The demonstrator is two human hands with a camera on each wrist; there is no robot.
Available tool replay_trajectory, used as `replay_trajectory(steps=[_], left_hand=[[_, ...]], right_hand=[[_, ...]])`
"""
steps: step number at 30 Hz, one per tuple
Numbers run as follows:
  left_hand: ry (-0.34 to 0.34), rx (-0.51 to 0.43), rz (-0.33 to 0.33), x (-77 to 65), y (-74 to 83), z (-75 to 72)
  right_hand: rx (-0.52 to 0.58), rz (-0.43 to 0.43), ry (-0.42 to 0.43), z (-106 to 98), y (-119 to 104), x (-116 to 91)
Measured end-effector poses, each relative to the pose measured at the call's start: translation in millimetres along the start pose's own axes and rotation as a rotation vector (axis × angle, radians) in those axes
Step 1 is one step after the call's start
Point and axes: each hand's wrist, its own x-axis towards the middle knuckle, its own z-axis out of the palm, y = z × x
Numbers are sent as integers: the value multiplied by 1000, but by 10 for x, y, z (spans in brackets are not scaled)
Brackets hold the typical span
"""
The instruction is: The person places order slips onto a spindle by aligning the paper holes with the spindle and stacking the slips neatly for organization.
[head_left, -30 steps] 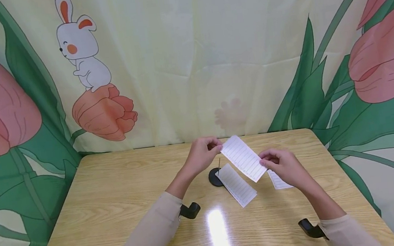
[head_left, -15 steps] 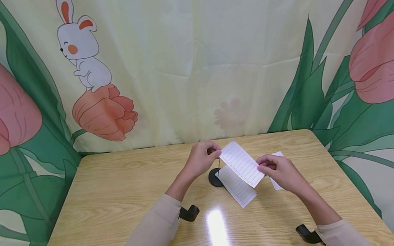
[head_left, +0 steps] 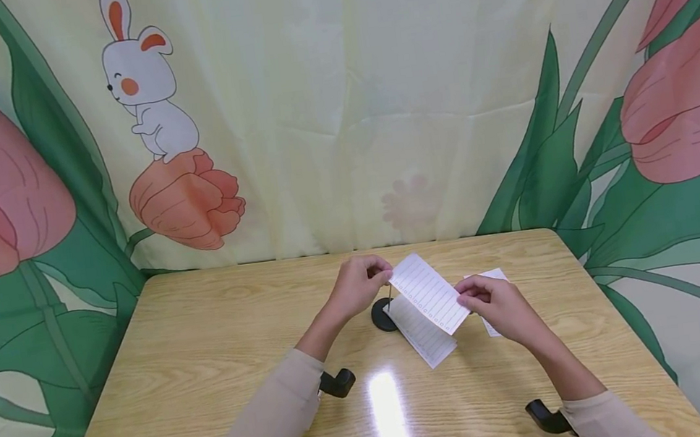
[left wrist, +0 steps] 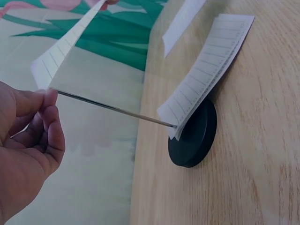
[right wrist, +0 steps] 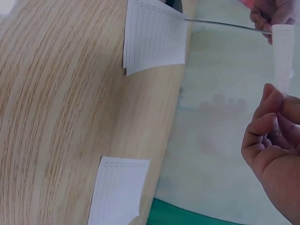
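A lined paper slip [head_left: 426,295] with a row of small checkboxes is stretched between my two hands. My left hand [head_left: 358,284] pinches its left corner between thumb and fingertips, right at the tip of a thin metal spike [left wrist: 112,109]. At the slip's other end, my right hand [head_left: 497,304] pinches the edge. The spike rises from a round black base [head_left: 382,316] on the table. Several similar slips [left wrist: 206,68] are threaded low on the spike, fanning out over the base. In the head view the held slip partly covers them.
More lined paper [right wrist: 119,192] lies on the wooden table [head_left: 207,338], partly behind my right hand in the head view. Black wrist mounts [head_left: 339,384] stick out from both sleeves. A printed curtain [head_left: 310,107] hangs along the table's back edge.
Both hands have lowered the held slip and drawn it slightly left, bringing its left corner to the spike's tip. Over the last half second they have hardly moved.
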Motion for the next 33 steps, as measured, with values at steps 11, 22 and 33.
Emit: replay_trajectory(steps=[11,22,33], left_hand=[[10,-3,-10,-20,-2,25],[13,-9,12,-26,-19,43],[13,-13,15,-30,-19,42]], right_hand=[[4,5,-9,12,25,-8],[6,3,13,48,84,-7],[-8,-25,32,80,93,-17]])
